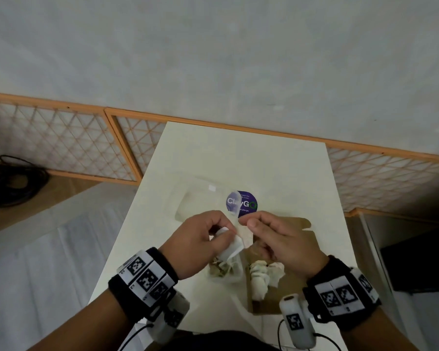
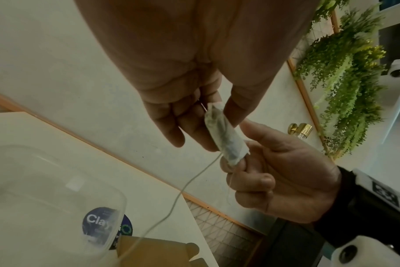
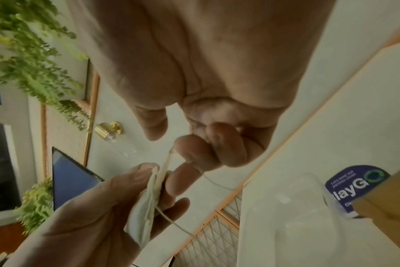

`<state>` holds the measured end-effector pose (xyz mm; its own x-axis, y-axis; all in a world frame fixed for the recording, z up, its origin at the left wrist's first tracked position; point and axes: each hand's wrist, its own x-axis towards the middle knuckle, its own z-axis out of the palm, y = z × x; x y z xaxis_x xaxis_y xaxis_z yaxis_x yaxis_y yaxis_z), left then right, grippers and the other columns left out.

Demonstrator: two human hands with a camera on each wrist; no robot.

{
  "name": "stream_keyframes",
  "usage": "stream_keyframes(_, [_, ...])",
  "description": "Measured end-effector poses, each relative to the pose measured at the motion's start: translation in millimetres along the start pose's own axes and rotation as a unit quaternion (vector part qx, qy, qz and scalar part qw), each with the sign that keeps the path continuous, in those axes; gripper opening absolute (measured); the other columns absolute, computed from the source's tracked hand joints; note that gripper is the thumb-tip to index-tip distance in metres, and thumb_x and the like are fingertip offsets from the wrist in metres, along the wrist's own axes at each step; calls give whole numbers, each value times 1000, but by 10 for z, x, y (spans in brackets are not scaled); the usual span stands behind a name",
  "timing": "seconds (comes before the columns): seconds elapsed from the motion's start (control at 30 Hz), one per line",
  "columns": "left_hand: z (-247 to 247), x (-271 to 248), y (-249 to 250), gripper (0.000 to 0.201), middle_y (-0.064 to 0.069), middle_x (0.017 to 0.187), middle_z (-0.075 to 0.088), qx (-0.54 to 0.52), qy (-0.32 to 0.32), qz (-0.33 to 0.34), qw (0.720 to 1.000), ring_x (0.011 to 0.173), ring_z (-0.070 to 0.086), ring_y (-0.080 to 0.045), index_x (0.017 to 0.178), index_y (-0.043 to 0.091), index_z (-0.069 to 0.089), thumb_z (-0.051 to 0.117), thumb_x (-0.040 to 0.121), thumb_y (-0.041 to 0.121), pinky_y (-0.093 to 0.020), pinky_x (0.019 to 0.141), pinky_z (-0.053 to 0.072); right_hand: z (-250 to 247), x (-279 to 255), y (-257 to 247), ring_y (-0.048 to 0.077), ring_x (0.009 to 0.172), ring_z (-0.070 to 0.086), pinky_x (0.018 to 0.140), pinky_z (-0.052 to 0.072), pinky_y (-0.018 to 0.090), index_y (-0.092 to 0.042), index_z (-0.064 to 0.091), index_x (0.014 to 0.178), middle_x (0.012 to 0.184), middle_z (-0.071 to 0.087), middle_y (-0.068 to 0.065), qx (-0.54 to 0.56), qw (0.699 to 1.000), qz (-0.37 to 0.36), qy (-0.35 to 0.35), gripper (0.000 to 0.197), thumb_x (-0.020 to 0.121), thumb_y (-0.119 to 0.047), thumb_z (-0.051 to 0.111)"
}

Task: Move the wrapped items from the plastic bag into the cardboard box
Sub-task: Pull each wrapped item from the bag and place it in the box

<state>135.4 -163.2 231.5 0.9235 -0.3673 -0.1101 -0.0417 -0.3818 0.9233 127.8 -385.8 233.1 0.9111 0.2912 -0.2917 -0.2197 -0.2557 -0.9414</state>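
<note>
Above the table's near half, my left hand [image 1: 226, 229] grips a small white wrapped item [image 1: 230, 245]. In the left wrist view the item [image 2: 224, 133] is a paper roll trailing a thin string [image 2: 187, 182]. My right hand [image 1: 249, 222] pinches the roll's other end; the right wrist view shows its fingertips [image 3: 185, 150] closed on the tip. Under my left hand lies a clear plastic bag [image 1: 223, 272] with more wrapped pieces. The flat cardboard box [image 1: 297, 231] lies under my right hand, with white wrapped items [image 1: 262, 274] in it.
A clear plastic container [image 1: 200, 198] lies on the white table [image 1: 238, 153] beyond my hands, beside a round purple sticker [image 1: 243, 203]. A lattice fence [image 1: 61, 140] runs behind the table. Dark cables [image 1: 13, 181] lie on the floor at left.
</note>
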Motion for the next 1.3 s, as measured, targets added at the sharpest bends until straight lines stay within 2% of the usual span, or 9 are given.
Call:
stream_keyframes(0.23, [-6,-45,-26,12,-2,87,74,-26,5,-12,1000,76,67,-11,88,22,70,67,97,15,-30,74,56,-41,8,29,1,55,48,53,39,11,4,64,102,64,57,-6,-10,999,13,-29,20,103,-16,60])
stream_keyframes(0.4, [-29,-92,-50,8,8,107,72,-7,-20,12,1000,101,69,-8,92,23,73,69,95,16,-32,86,58,-18,20,-56,11,64,49,61,42,25,-9,66,92,75,61,19,-114,992,-54,-17,17,102,-22,64])
stream_keyframes(0.47, [-21,-108,-31,9,14,121,65,11,-15,44,999,110,66,-10,92,27,74,72,94,18,-31,84,56,36,2,-110,10,61,47,59,39,26,-15,66,89,74,62,15,-165,983,-73,-25,16,102,-24,62])
stream_keyframes(0.67, [-13,-55,-44,7,8,105,71,13,5,88,996,100,69,-21,100,26,73,67,98,22,-43,89,55,42,-19,-188,3,61,46,58,38,22,-23,62,84,67,55,-7,-214,972,-96,-14,22,105,-20,55])
stream_keyframes(0.83, [-27,-47,2,8,11,115,73,-3,4,109,994,98,69,-13,99,21,75,69,97,15,-24,80,51,-9,-63,-263,8,63,48,60,41,32,-22,65,86,68,57,-1,-191,976,-101,-36,21,105,-23,57])
stream_keyframes(0.97, [-9,-38,12,10,-14,93,73,-8,-3,74,997,71,58,-36,101,32,72,66,96,39,-49,70,53,-59,-120,-369,24,65,51,63,44,39,-25,67,89,77,63,14,-195,974,-94,-59,20,105,-22,55])
stream_keyframes(1.1, [20,-42,36,4,1,84,72,-21,18,64,998,75,66,-18,97,26,70,73,95,23,-40,77,57,-96,-177,-433,19,61,54,60,45,30,-24,69,97,72,67,4,-230,968,-75,-65,13,101,-17,58])
stream_keyframes(1.2, [43,-40,29,25,8,89,73,-42,14,58,997,79,67,-9,117,25,64,73,95,17,-27,80,56,-131,-208,-518,9,66,59,64,49,26,-24,66,93,75,68,-4,-300,948,-97,-44,8,99,-23,62])
stream_keyframes(1.3, [50,-37,23,17,8,91,74,-22,8,47,999,82,69,-11,111,26,72,73,96,20,-33,81,58,-169,-227,-635,9,78,62,68,51,24,-27,66,93,81,67,-11,-355,927,-122,-26,8,100,-28,61])
